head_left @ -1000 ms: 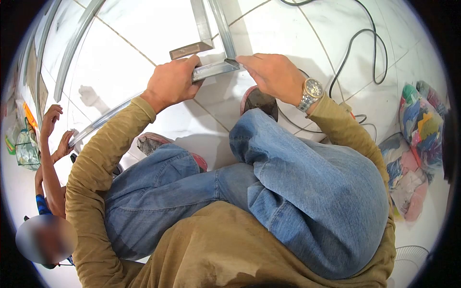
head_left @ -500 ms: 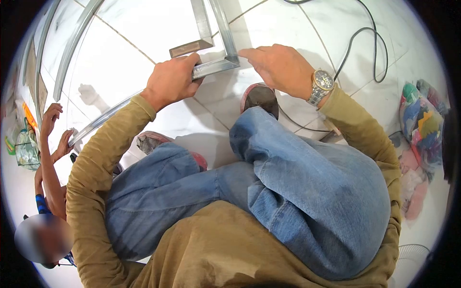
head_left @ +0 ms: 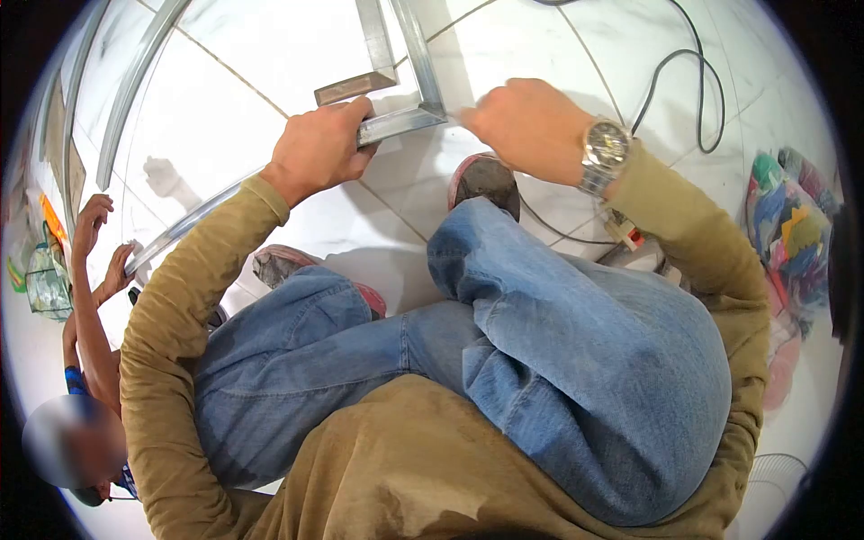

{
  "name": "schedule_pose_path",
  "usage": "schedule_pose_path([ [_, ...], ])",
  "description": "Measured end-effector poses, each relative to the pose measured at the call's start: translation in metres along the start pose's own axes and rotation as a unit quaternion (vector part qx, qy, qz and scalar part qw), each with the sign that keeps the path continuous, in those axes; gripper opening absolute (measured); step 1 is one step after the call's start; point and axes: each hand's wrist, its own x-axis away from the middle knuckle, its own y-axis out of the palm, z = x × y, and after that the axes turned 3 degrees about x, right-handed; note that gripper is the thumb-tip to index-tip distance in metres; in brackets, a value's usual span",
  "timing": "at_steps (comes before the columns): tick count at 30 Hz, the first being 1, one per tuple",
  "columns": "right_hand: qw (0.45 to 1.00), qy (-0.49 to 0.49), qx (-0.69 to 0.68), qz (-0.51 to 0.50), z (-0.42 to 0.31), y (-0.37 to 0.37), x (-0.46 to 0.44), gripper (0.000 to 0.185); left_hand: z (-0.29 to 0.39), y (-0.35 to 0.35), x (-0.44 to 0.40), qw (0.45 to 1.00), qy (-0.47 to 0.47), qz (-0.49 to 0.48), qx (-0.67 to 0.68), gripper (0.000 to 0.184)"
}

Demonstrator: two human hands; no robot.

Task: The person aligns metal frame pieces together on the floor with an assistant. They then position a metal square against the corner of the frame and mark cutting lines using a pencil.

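Note:
My left hand is closed around a grey square metal tube, near where it meets another metal tube at a corner. The gripped tube runs back under my left sleeve toward the lower left. My right hand, with a metal wristwatch on its wrist, is just right of that corner. Its fingers are curled in, and the fingertip nearest the corner is blurred. Anything inside that hand is hidden. A short brownish tube end lies just beyond my left hand.
Another person's hand rests at the tube's far left end. Curved-looking metal lengths lie at upper left. A black cable loops at upper right. A filled plastic bag sits at far right. My shoe is below the corner.
My right hand has drawn slightly right from the corner, and its outstretched index finger has bent inward. My right forearm has shifted right, uncovering an object beneath it. My left hand keeps its hold.

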Motion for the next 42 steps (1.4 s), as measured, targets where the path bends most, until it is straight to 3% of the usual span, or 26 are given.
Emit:
schedule_pose_path([
  [4, 0.996, 0.004, 0.061, -0.066, 0.012, -0.02, 0.006, 0.015, 0.003, -0.006, 0.0, 1.0, 0.009, -0.007, 0.003, 0.031],
  [6, 0.991, 0.065, -0.026, 0.112, 0.024, -0.02, 0.0, 0.016, 0.001, -0.004, 0.001, 1.0, -0.001, -0.004, 0.011, 0.03],
  [7, 0.992, 0.053, -0.02, 0.111, 0.03, -0.021, -0.005, 0.016, -0.001, -0.002, 0.001, 1.0, 0.009, 0.001, 0.01, 0.03],
  [10, 0.949, 0.092, -0.222, 0.203, 0.036, -0.019, -0.017, 0.023, -0.006, 0.0, 0.004, 0.999, 0.024, 0.015, 0.016, 0.032],
  [13, 0.933, 0.069, -0.299, 0.189, 0.031, -0.04, -0.021, 0.018, -0.007, 0.0, 0.006, 0.998, 0.039, 0.041, 0.037, 0.037],
  [14, 0.951, -0.009, -0.227, 0.211, 0.034, -0.047, -0.027, 0.015, -0.006, -0.002, 0.008, 0.997, 0.049, 0.043, 0.038, 0.039],
  [17, 0.957, -0.047, -0.194, 0.211, 0.034, -0.053, -0.047, 0.015, -0.009, -0.002, 0.008, 0.996, 0.065, 0.048, 0.033, 0.042],
  [22, 0.972, -0.173, -0.134, 0.089, 0.026, -0.049, -0.093, 0.019, -0.01, -0.003, 0.006, 0.998, 0.04, 0.011, 0.041, 0.043],
  [23, 0.972, -0.172, -0.137, 0.084, 0.026, -0.049, -0.104, 0.019, -0.01, -0.004, 0.005, 0.999, 0.038, 0.009, 0.031, 0.043],
  [25, 0.971, -0.144, -0.187, -0.038, 0.029, -0.046, -0.126, 0.024, -0.01, -0.003, 0.005, 0.999, 0.037, 0.012, 0.032, 0.042],
  [27, 0.965, -0.141, -0.216, -0.042, 0.04, -0.036, -0.144, 0.026, -0.01, -0.003, 0.005, 0.999, 0.033, 0.015, 0.032, 0.041],
  [29, 0.965, -0.099, -0.213, -0.118, 0.043, -0.035, -0.156, 0.024, -0.011, -0.002, 0.007, 0.998, 0.04, 0.03, 0.028, 0.039],
  [32, 0.956, -0.119, -0.244, -0.116, 0.048, -0.031, -0.163, 0.019, -0.013, 0.0, 0.007, 0.998, 0.039, 0.02, 0.035, 0.047],
  [42, 0.94, -0.07, -0.267, -0.198, 0.032, -0.037, -0.16, 0.015, -0.011, -0.001, 0.007, 0.999, 0.031, 0.014, 0.022, 0.047],
])
